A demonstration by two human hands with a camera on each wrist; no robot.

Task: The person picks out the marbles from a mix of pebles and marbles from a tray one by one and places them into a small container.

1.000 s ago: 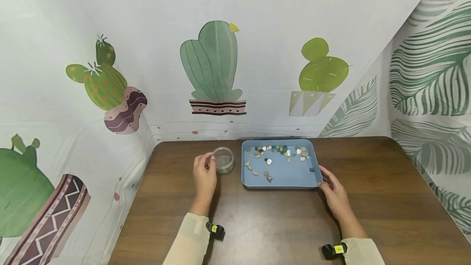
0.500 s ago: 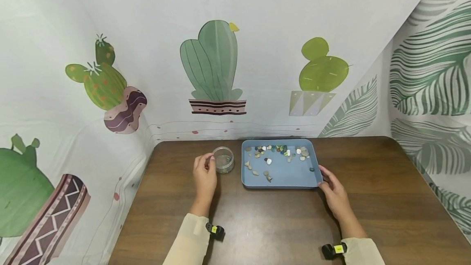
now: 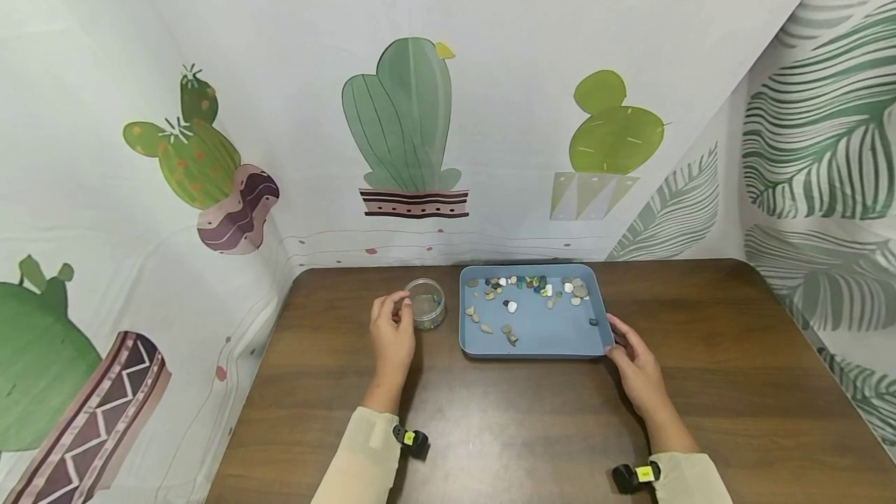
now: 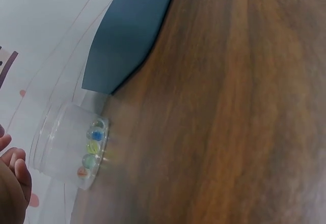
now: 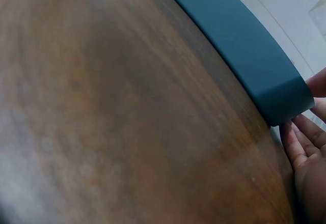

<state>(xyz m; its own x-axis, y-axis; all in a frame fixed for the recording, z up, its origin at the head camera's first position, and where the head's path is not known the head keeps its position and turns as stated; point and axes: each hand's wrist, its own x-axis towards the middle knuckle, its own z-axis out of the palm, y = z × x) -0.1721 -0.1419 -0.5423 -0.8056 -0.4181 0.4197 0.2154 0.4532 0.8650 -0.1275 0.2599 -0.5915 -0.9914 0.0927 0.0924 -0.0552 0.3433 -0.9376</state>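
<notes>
My left hand (image 3: pixel 392 337) is at the left rim of a clear round jar (image 3: pixel 428 317), fingers loosely curled, with no object showing in them. In the left wrist view, its fingers (image 4: pixel 21 170) are just off the jar's mouth, and several glass marbles (image 4: pixel 92 147) lie on the jar's bottom. My right hand (image 3: pixel 637 368) grips the near right corner of a shallow blue tray (image 3: pixel 553 337). The thumb is on the rim and the other fingers lie along the outside. Small stones (image 3: pixel 579 290), shells (image 3: pixel 486 329) and shiny marbles (image 3: pixel 539 283) are scattered in the tray.
The jar stands just left of the tray, both near the far edge of a brown wooden table (image 3: pixel 504 426). A cloth printed with cacti (image 3: pixel 413 115) hangs right behind it. One dark green piece (image 3: pixel 593 322) lies alone near the tray's right wall.
My left hand has shifted very slightly to the right at the jar's rim. Inside the jar, a bluish marble has moved a little. My right hand and the tray have stayed put.
</notes>
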